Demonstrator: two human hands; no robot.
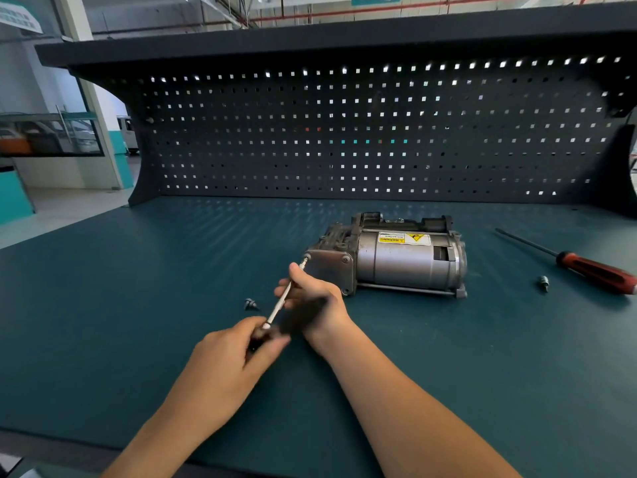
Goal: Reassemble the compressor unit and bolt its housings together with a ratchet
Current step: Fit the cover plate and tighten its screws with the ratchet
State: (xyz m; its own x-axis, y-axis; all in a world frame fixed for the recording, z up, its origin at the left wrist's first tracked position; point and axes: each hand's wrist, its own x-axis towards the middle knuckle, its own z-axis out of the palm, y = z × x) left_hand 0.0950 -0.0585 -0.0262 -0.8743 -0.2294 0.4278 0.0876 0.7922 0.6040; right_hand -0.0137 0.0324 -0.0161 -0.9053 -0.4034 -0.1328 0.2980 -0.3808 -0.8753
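The head view is the only one. In it the compressor unit (406, 260) lies on its side on the green bench mat (138, 270), with its square end plate (327, 274) turned toward the person. The ratchet (281, 301), a slim metal shaft with a dark handle, reaches up to the corner bolt (306, 257) at the plate's upper corner, the one farthest from the unit's round body. The left hand (224, 357) is wrapped round the handle, which is blurred. The right hand (315, 296) pinches the shaft partway along, close to the unit's plate. The main risk, as I judge it, is the tip riding off the bolt head. The shaft meets the plate at a slant, so a sideways pull from the left hand could cam it out, round the head or start the thread crooked. Nothing clamps the unit and neither hand bears on it, so a hard turn could roll or slide it on the mat. A small dark part (251, 304) lies loose near the unit's plate end, beside the shaft, where a slipping hand could knock it away. A red-handled screwdriver (586, 267) and a small socket (544, 283) lie well apart, beyond the unit's other end. I cannot tell whether the plate's other bolts are tight.
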